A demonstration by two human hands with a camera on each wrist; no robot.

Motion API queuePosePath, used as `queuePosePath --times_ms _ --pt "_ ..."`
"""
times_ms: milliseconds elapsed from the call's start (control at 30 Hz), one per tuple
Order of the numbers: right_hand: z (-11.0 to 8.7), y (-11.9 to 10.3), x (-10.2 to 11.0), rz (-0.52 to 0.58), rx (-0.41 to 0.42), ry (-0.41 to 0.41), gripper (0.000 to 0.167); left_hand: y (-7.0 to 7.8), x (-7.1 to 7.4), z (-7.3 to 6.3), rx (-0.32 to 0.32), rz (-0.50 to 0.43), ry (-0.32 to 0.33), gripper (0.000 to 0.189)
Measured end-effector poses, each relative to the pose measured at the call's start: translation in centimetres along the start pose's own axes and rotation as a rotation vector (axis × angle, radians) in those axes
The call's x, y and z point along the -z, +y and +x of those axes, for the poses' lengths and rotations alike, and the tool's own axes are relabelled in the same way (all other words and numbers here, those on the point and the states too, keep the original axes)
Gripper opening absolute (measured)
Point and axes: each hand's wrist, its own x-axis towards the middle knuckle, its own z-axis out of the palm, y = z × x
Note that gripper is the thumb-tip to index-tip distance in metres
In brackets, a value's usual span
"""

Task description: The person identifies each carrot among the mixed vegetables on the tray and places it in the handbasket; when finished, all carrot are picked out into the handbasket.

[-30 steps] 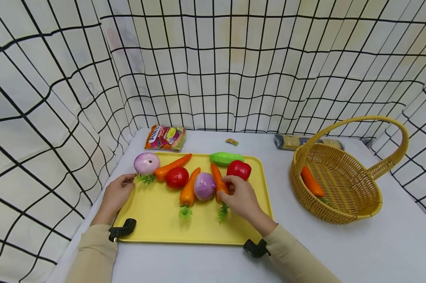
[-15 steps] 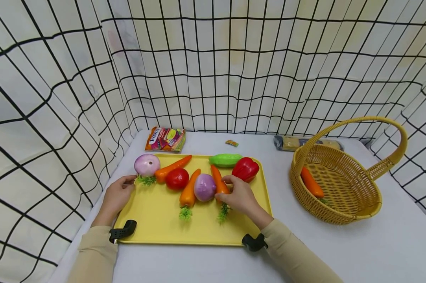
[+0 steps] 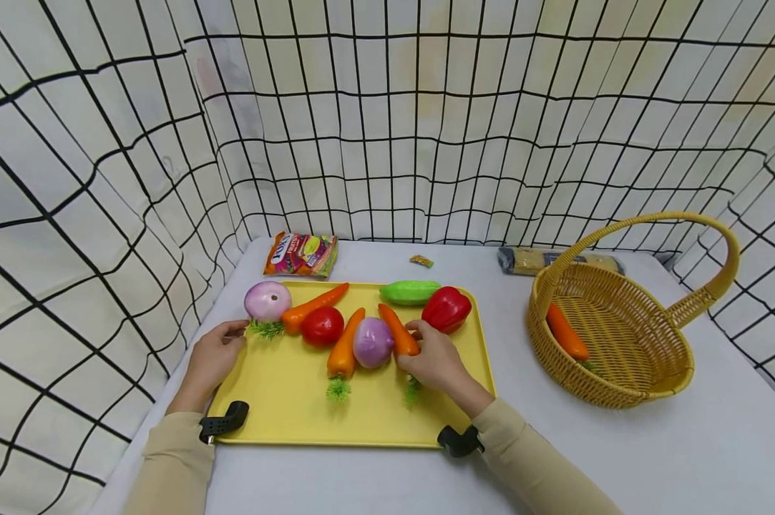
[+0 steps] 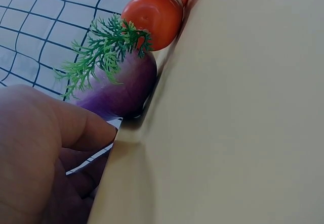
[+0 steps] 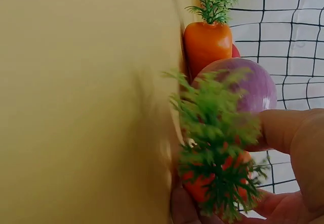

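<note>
My right hand (image 3: pixel 435 361) pinches a toy carrot (image 3: pixel 398 330) near its thick end, on the right part of the yellow tray (image 3: pixel 284 404). The right wrist view shows this carrot's blurred green leaves (image 5: pixel 217 138), with thumb and fingers on either side. A purple onion (image 3: pixel 373 342) lies just left of it, then another carrot (image 3: pixel 345 345). Beyond my right hand sits a red bell pepper (image 3: pixel 447 309). My left hand (image 3: pixel 213 357) holds the tray's left rim, thumb at the edge (image 4: pixel 115 138), other fingers partly hidden. A lighter onion (image 3: pixel 267 300) sits close to it.
A tomato (image 3: pixel 323 327), a carrot (image 3: pixel 313 305) and a green vegetable (image 3: pixel 409 292) lie along the tray's back. Behind stand a candy bag (image 3: pixel 301 254), a small wrapped sweet (image 3: pixel 421 261) and a long packet (image 3: pixel 519 260). At right, a wicker basket (image 3: pixel 673 365) holds a carrot (image 3: pixel 565 332).
The bell pepper has turned and shifted right. The carrot in my right hand has tilted, its tip moving left and its leaves right. My left hand stays at the tray rim.
</note>
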Motion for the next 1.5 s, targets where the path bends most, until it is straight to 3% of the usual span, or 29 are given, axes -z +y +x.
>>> queuePosePath --times_ms 200,367,667,800,1133,1333,1500 --pt "-0.7 -0.1 0.8 0.044 0.0 0.08 0.048 0.2 0.0 -0.1 -0.001 0.0 -0.001 0.042" --pt "-1.2 0.1 1.8 0.106 0.049 0.194 0.038 0.3 0.0 -0.1 0.006 -0.003 -0.002 0.042" --pt "-2.2 1.8 3.8 0.26 0.302 0.317 0.03 0.3 0.1 -0.2 -0.004 0.001 0.004 0.041" --pt "-2.3 2.7 5.0 0.292 0.37 0.351 0.03 0.2 0.0 -0.2 -0.011 0.006 0.01 0.041" --pt "-3.0 4.9 8.4 0.549 0.323 0.319 0.026 0.0 -0.1 -0.3 0.022 -0.011 -0.003 0.042" --pt "-3.8 5.7 10.2 0.535 0.32 0.364 0.022 -0.1 -0.1 -0.2 0.005 -0.004 0.003 0.041" --pt "-4.3 6.3 11.7 0.437 0.327 0.415 0.035 0.0 0.0 -0.1 -0.005 0.013 0.017 0.041"
